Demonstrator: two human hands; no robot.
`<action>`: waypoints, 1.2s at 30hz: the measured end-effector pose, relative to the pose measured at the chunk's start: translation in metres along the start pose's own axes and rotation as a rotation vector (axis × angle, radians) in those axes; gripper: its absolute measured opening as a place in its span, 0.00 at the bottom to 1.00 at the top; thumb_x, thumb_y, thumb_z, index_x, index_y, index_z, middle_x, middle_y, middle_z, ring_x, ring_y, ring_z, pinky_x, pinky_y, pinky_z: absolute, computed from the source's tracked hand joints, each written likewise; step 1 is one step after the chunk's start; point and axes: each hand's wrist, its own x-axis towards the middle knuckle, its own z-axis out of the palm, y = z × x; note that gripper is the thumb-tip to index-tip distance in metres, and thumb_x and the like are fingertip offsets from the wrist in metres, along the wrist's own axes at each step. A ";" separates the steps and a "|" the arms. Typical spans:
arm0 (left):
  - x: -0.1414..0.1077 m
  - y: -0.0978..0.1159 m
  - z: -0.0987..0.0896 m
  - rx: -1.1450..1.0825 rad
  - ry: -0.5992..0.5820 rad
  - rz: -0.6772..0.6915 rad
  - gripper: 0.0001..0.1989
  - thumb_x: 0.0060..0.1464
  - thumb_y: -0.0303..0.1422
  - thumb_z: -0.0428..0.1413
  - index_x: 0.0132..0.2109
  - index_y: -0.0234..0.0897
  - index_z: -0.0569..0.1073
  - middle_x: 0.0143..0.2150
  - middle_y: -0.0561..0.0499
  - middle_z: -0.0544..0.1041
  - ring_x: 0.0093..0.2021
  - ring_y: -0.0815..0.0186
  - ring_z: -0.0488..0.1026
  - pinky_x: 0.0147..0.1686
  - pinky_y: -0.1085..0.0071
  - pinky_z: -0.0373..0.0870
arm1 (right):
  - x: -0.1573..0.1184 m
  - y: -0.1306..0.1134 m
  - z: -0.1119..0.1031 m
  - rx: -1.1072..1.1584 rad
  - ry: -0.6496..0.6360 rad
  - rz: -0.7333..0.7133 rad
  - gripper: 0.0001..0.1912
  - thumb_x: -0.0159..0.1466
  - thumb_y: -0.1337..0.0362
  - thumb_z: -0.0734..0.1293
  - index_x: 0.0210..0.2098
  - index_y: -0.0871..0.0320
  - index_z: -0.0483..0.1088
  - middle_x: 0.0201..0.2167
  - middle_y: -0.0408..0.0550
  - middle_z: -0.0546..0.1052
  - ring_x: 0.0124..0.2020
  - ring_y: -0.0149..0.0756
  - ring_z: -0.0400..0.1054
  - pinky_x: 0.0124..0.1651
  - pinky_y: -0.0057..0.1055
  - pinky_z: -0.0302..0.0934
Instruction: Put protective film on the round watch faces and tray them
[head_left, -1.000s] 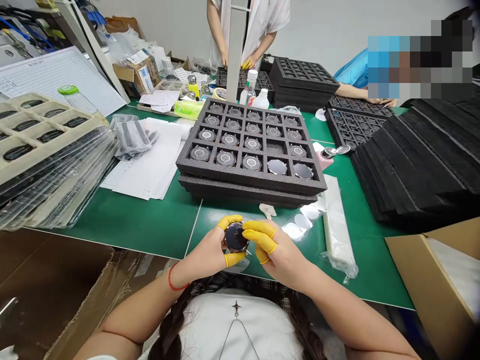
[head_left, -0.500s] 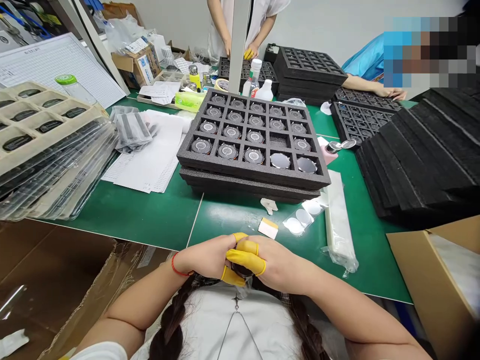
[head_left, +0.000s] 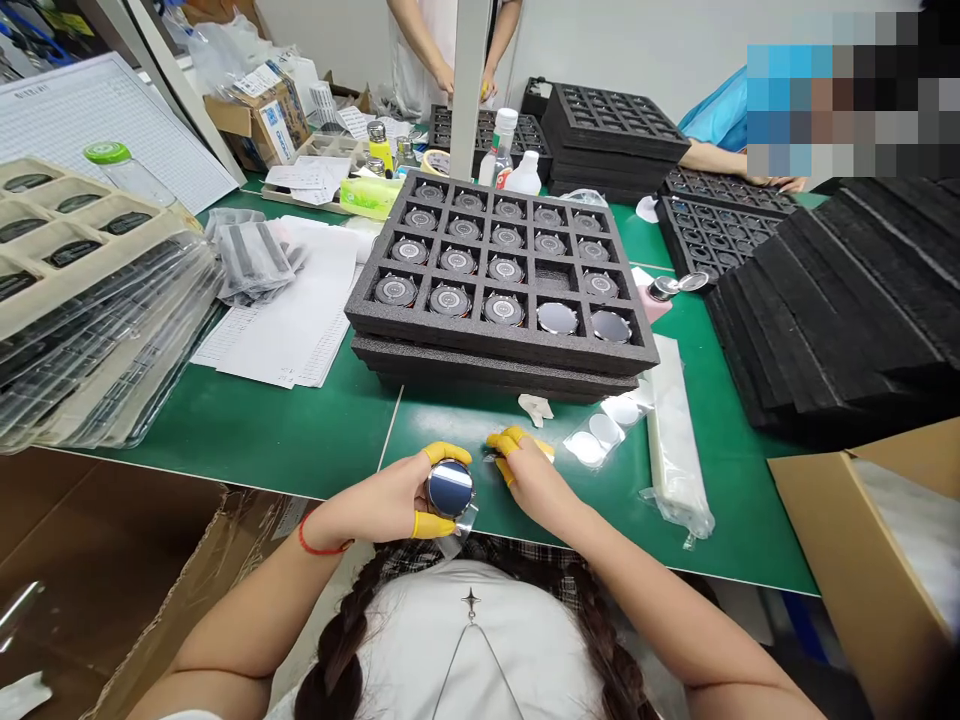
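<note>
My left hand (head_left: 397, 497), in yellow finger cots, grips a round watch case (head_left: 450, 488) by its edges, its dark glossy face turned up. A piece of clear film (head_left: 459, 532) hangs below the watch. Low over the green table, my right hand (head_left: 531, 475) has its yellow-cotted fingers drawn together; what they hold, if anything, is too small to make out. Partly behind that hand lies a small yellow and white pad (head_left: 550, 452). Ahead, a black foam tray (head_left: 499, 338) carries rows of round watch cases; two in its front row show plain glossy faces.
Clear sheets with round white stickers (head_left: 589, 448) and a plastic-wrapped white stack (head_left: 675, 440) lie at right. Foam trays (head_left: 840, 310) pile up beyond, above a cardboard box (head_left: 847, 540). Stacked plastic trays (head_left: 97, 350) and papers (head_left: 277, 345) stand left. Two co-workers handle trays at the back.
My hands have come apart. The left has moved left with the watch, whose face now shows; the right has moved up to the pad on the table.
</note>
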 end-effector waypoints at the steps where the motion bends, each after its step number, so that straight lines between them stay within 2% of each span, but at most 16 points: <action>1: -0.001 0.001 0.001 0.005 0.010 0.001 0.28 0.51 0.28 0.61 0.57 0.42 0.60 0.40 0.53 0.71 0.35 0.68 0.71 0.37 0.70 0.70 | 0.002 0.009 0.004 -0.027 0.011 0.014 0.11 0.63 0.74 0.60 0.41 0.57 0.69 0.35 0.51 0.73 0.36 0.40 0.67 0.37 0.38 0.68; 5: 0.003 0.004 0.011 0.024 0.089 0.050 0.28 0.50 0.28 0.61 0.56 0.42 0.59 0.40 0.54 0.69 0.37 0.69 0.70 0.40 0.70 0.71 | 0.017 0.042 0.004 -0.125 0.135 0.120 0.10 0.65 0.68 0.61 0.42 0.56 0.72 0.39 0.57 0.73 0.40 0.47 0.65 0.43 0.45 0.65; 8: 0.008 0.005 0.017 -0.009 0.159 0.094 0.28 0.50 0.29 0.62 0.55 0.42 0.59 0.41 0.53 0.70 0.38 0.68 0.71 0.41 0.70 0.71 | 0.024 0.049 -0.004 -0.130 0.164 0.121 0.12 0.66 0.69 0.59 0.38 0.54 0.74 0.32 0.55 0.73 0.35 0.44 0.65 0.38 0.41 0.65; 10: 0.010 0.005 0.020 -0.016 0.201 0.109 0.27 0.50 0.31 0.62 0.54 0.42 0.60 0.41 0.53 0.71 0.39 0.67 0.72 0.41 0.69 0.72 | 0.023 0.035 -0.012 -0.094 0.153 0.088 0.13 0.67 0.69 0.58 0.37 0.53 0.74 0.31 0.52 0.74 0.34 0.41 0.67 0.36 0.38 0.66; 13: 0.012 0.003 0.023 0.007 0.232 0.143 0.26 0.50 0.30 0.62 0.54 0.42 0.61 0.41 0.53 0.72 0.38 0.66 0.74 0.40 0.69 0.72 | 0.017 -0.006 -0.024 0.011 0.163 -0.054 0.12 0.67 0.69 0.60 0.45 0.51 0.72 0.37 0.48 0.75 0.37 0.37 0.69 0.37 0.34 0.66; 16: 0.014 0.001 0.026 0.065 0.239 0.182 0.26 0.51 0.29 0.61 0.55 0.42 0.61 0.41 0.53 0.73 0.37 0.66 0.73 0.39 0.69 0.72 | 0.011 -0.046 -0.030 -0.004 0.179 -0.253 0.16 0.66 0.71 0.61 0.50 0.49 0.69 0.37 0.47 0.76 0.37 0.37 0.66 0.38 0.35 0.63; 19: 0.015 -0.001 0.025 0.072 0.274 0.178 0.28 0.50 0.28 0.61 0.56 0.41 0.60 0.41 0.52 0.73 0.37 0.66 0.73 0.38 0.70 0.71 | 0.006 -0.065 -0.027 -0.052 0.192 -0.345 0.17 0.65 0.73 0.62 0.50 0.52 0.69 0.35 0.48 0.76 0.37 0.39 0.65 0.41 0.38 0.61; 21: 0.015 -0.001 0.024 0.045 0.288 0.179 0.29 0.48 0.28 0.62 0.56 0.41 0.61 0.44 0.51 0.72 0.40 0.66 0.73 0.40 0.70 0.71 | 0.002 -0.066 -0.026 -0.060 0.183 -0.396 0.17 0.64 0.74 0.62 0.50 0.53 0.70 0.35 0.47 0.77 0.38 0.39 0.64 0.48 0.41 0.59; 23: 0.014 -0.001 0.025 0.010 0.274 0.186 0.29 0.49 0.29 0.63 0.56 0.41 0.61 0.45 0.51 0.72 0.40 0.67 0.73 0.41 0.71 0.71 | 0.000 -0.061 -0.027 -0.102 0.195 -0.379 0.18 0.63 0.75 0.62 0.50 0.52 0.70 0.35 0.46 0.77 0.39 0.39 0.64 0.53 0.43 0.56; 27: 0.015 0.005 0.029 -0.025 0.222 0.201 0.26 0.52 0.31 0.61 0.55 0.41 0.61 0.44 0.52 0.71 0.38 0.69 0.71 0.38 0.72 0.71 | 0.008 -0.052 -0.031 -0.161 0.239 -0.296 0.20 0.62 0.75 0.63 0.50 0.48 0.69 0.35 0.46 0.76 0.39 0.41 0.63 0.51 0.43 0.57; 32: 0.019 0.013 0.030 0.051 0.164 0.232 0.26 0.52 0.27 0.60 0.56 0.39 0.60 0.49 0.49 0.70 0.39 0.68 0.73 0.39 0.72 0.71 | 0.016 -0.057 -0.034 -0.113 0.141 -0.443 0.17 0.63 0.75 0.62 0.47 0.52 0.71 0.35 0.44 0.77 0.41 0.38 0.65 0.60 0.42 0.50; 36: 0.017 0.010 0.027 0.031 0.178 0.229 0.27 0.51 0.27 0.61 0.55 0.40 0.60 0.43 0.52 0.71 0.38 0.69 0.70 0.37 0.73 0.70 | 0.012 -0.053 -0.041 -0.045 0.052 -0.552 0.13 0.65 0.74 0.61 0.44 0.54 0.71 0.34 0.41 0.78 0.41 0.34 0.65 0.64 0.42 0.45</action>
